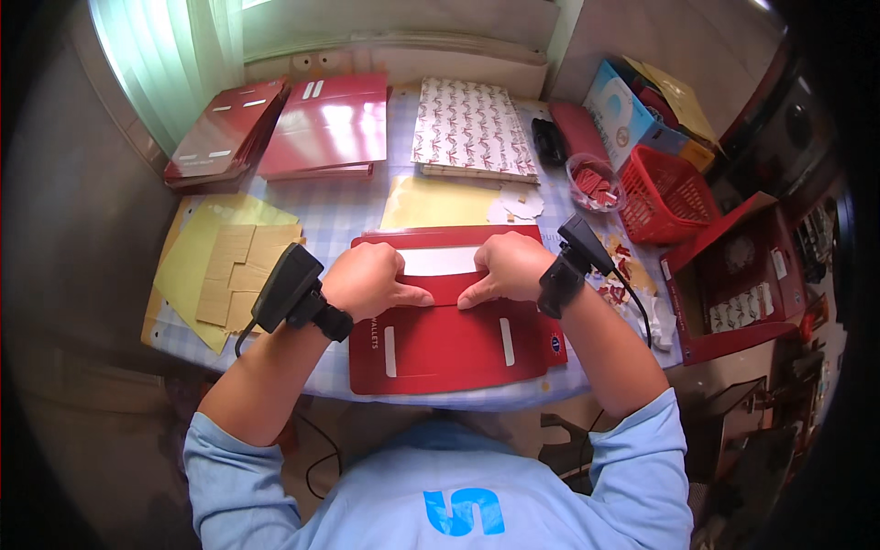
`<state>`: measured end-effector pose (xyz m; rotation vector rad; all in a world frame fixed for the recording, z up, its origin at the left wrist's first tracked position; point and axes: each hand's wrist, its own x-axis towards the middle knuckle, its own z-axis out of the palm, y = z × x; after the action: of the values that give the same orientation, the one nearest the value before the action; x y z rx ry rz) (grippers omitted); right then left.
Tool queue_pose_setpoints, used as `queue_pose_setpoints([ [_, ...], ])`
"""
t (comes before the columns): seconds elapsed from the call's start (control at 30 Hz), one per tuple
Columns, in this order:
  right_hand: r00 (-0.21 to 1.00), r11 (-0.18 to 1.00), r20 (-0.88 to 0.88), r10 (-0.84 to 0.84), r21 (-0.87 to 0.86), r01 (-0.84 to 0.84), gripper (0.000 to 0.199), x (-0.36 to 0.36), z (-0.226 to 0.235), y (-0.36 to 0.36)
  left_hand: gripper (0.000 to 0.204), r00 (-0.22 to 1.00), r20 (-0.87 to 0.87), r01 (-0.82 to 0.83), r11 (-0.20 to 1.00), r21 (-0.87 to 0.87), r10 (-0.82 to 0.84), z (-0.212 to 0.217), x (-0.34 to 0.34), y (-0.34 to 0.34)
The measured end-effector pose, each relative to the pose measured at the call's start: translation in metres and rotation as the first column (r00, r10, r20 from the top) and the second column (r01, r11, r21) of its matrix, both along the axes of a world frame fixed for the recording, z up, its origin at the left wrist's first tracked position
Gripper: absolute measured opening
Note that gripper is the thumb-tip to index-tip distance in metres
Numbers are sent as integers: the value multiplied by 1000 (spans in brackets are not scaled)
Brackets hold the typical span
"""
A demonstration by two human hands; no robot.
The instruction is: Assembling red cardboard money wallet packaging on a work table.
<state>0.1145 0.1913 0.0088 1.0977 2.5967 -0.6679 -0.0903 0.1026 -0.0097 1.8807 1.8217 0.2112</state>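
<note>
Your work surface is a table [348, 213] under a pale checked cloth, set against a wall below a curtained window [165, 55]; bare floor lies to its left, clutter to its right. At the far edge lie two stacks of red card sheets [284, 124] and a patterned sheet [472, 126]. Yellow paper with brown card pieces [229, 266] covers the left edge. At the right edge stand a red basket [667, 194] and an open red box [733, 280], leaving little free room there. The red folded card [449, 335] lies flat at the near edge, directly before you. Your left hand [367, 280] and right hand [509, 266] rest on its upper fold, fingers curled, index fingertips pressing the flap down, nearly meeting.
</note>
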Motion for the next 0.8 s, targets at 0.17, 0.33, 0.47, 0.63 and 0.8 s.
queue_pose_setpoints([
  [0.17, 996, 997, -73, 52, -48, -56, 45, 14, -11, 14, 51, 992, -117, 52, 997, 50, -46, 0, -1, -5],
  [0.33, 982, 968, -190, 18, -242, -65, 34, 19, -6, 18, 36, 983, 117, 131, 984, 124, -145, -9, -21, -15],
  [0.47, 980, 911, -164, -110, -412, 33, 34, 18, -4, 20, 37, 979, 128, 142, 981, 134, -160, -8, -21, -12],
  [0.63, 991, 977, -117, 67, -195, -89, 31, 13, -2, 21, 37, 981, 107, 159, 987, 12, -159, 2, -19, 1],
  [0.8, 970, 976, -111, 218, 15, -217, 28, -2, 0, 16, 27, 920, 188, 322, 936, 142, -345, 4, -8, 19],
])
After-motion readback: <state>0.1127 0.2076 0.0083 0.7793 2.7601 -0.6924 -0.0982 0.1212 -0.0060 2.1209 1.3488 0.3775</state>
